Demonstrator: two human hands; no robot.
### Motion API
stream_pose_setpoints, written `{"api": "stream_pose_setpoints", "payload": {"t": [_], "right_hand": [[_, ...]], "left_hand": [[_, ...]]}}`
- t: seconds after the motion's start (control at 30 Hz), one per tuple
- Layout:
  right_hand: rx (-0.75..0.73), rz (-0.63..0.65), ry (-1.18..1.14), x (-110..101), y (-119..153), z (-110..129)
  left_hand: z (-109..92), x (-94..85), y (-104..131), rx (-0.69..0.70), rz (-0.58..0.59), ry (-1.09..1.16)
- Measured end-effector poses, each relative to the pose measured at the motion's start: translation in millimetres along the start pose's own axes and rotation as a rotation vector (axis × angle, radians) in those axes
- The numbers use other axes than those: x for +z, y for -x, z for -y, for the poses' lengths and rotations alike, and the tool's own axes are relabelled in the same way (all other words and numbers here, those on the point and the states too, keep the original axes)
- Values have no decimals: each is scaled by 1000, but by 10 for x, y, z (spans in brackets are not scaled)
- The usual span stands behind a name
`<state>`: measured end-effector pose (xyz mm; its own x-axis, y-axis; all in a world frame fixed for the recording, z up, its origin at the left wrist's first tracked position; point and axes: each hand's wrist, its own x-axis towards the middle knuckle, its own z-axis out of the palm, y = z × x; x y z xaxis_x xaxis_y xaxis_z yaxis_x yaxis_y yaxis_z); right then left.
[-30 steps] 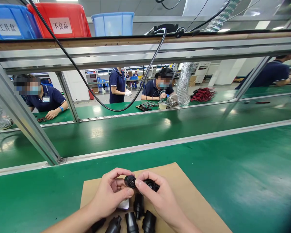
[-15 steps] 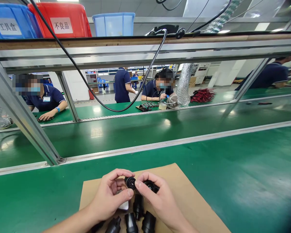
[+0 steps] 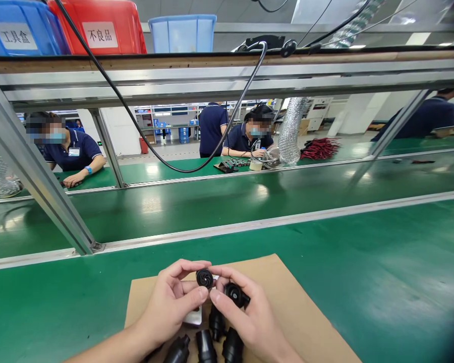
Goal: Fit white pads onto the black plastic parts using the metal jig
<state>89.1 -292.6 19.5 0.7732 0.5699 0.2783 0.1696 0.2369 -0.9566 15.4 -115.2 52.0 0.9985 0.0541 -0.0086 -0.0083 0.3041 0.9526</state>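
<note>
A small round black impeller with curved vanes (image 3: 205,279) is held up over a brown cardboard sheet (image 3: 291,307), its vaned face toward me. My left hand (image 3: 177,295) pinches it from the left between thumb and fingers. From the right, my right hand (image 3: 236,297) closes its thumb and index fingertips at the rim. Beside the right fingers is a round black housing with a side port (image 3: 234,294); whether that hand supports it is unclear. Under the hands lie several black cylindrical pump-like bodies (image 3: 206,347). A whitish object (image 3: 193,316) is partly hidden beneath my left hand.
A metal rail (image 3: 249,227) crosses the green bench (image 3: 382,262) beyond the cardboard. A slanted metal post (image 3: 56,176) stands at left, and a black cable (image 3: 144,143) hangs from the shelf. Co-workers (image 3: 75,151) sit opposite. Bins, including a red bin (image 3: 98,25), line the shelf.
The impeller has turned to face me more fully. My right index finger has straightened and its thumb has dropped slightly, opening a gap between them. A standing person in the background has shifted right.
</note>
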Motion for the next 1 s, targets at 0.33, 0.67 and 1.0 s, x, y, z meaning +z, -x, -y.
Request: {"api": "stream_pose_setpoints", "payload": {"t": [0.33, 0.67, 1.0], "right_hand": [[26, 13, -37, -16, 14, -32], [68, 13, -3, 26, -12, 30], [51, -6, 25, 30, -15, 51]], "left_hand": [[-77, 72, 24, -50, -80, -52], [-75, 85, 42, -24, -96, -104], [-67, 101, 74, 28, -102, -115]]}}
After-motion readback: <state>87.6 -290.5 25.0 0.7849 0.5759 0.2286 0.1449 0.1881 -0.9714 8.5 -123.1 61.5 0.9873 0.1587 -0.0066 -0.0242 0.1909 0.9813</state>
